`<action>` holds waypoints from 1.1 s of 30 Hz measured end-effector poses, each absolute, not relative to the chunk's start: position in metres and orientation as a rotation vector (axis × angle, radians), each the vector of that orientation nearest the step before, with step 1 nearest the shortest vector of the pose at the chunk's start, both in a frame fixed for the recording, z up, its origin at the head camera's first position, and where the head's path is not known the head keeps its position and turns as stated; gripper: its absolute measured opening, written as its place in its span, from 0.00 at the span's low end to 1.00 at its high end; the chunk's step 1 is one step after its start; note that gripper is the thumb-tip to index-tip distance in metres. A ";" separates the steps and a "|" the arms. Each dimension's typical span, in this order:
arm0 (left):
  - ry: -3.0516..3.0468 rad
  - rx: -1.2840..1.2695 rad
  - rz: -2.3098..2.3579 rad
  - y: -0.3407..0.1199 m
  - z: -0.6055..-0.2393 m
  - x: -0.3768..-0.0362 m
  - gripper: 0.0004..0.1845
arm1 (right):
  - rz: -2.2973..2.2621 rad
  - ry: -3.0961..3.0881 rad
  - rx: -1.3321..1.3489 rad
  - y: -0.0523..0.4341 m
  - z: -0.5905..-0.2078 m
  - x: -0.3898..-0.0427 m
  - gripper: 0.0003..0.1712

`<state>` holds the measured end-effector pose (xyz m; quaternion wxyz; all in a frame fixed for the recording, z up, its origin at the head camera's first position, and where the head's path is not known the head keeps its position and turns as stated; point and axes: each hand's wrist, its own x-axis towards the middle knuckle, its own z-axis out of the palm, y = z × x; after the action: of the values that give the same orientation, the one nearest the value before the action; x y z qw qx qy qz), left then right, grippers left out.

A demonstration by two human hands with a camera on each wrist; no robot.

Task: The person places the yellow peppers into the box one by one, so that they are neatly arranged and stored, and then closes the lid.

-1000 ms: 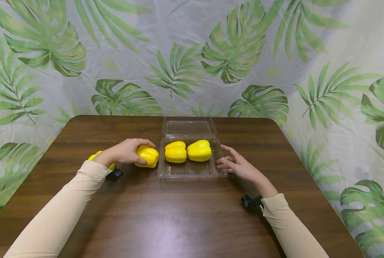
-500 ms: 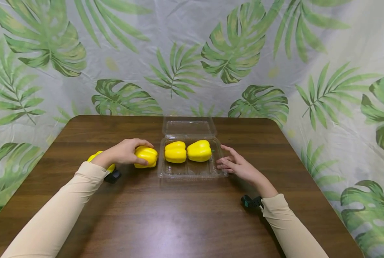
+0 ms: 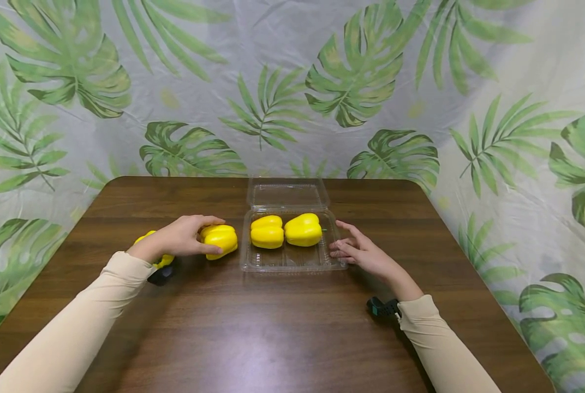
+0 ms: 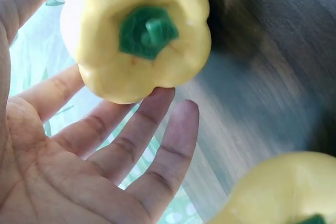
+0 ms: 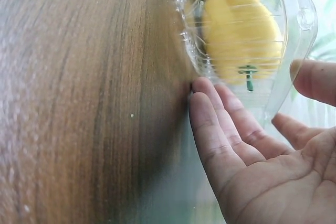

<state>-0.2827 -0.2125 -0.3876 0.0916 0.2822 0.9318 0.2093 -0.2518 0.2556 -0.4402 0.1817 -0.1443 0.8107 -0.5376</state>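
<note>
Roughly, a brown wooden table [image 3: 282, 327] is carrying everything, with a leaf-print cloth [image 3: 76, 82] hanging behind its far edge. Near the middle of the far edge, a clear plastic clamshell box [image 3: 292, 262] is lying open, its lid [image 3: 287, 194] folded back flat toward the cloth. Two yellow bell peppers are sitting side by side in the box's far half, one on the left [image 3: 267, 231] and one on the right [image 3: 303, 230]; the near half is holding nothing.

Just left of the box, a third yellow pepper [image 3: 220, 240] is being gripped on the table by the left hand [image 3: 181, 237], fingers curled over its top and thumb at the near side. In the left wrist view the green stem [image 4: 147, 31] is facing the palm. A fourth pepper [image 3: 160, 256] is lying mostly hidden behind that wrist, toward the left edge.

The right hand [image 3: 361, 252] is resting with straight fingers [image 5: 210, 119] against the box's right wall, holding nothing.

The gripped pepper is judged light, smooth and somewhat slippery, firm but hollow; a wrap round its broad shoulders is judged best, not the stem. The thin box is likely flexing and sliding easily.
</note>
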 end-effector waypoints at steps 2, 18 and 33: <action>2.766 0.833 0.618 -0.215 -0.387 -0.281 0.42 | -1.515 2.290 -0.406 0.256 -0.440 -0.252 0.39; 2.713 0.807 0.642 -0.226 -0.384 -0.260 0.52 | -1.545 2.265 -0.412 0.256 -0.442 -0.252 0.39; 2.768 0.729 0.622 -0.227 -0.383 -0.242 0.49 | -1.534 2.275 -0.417 0.255 -0.440 -0.252 0.39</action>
<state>-0.2420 -0.2267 -0.3827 0.1061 0.2474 0.9396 0.2113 -0.2518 0.2552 -0.4405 0.1820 -0.1477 0.8061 -0.5434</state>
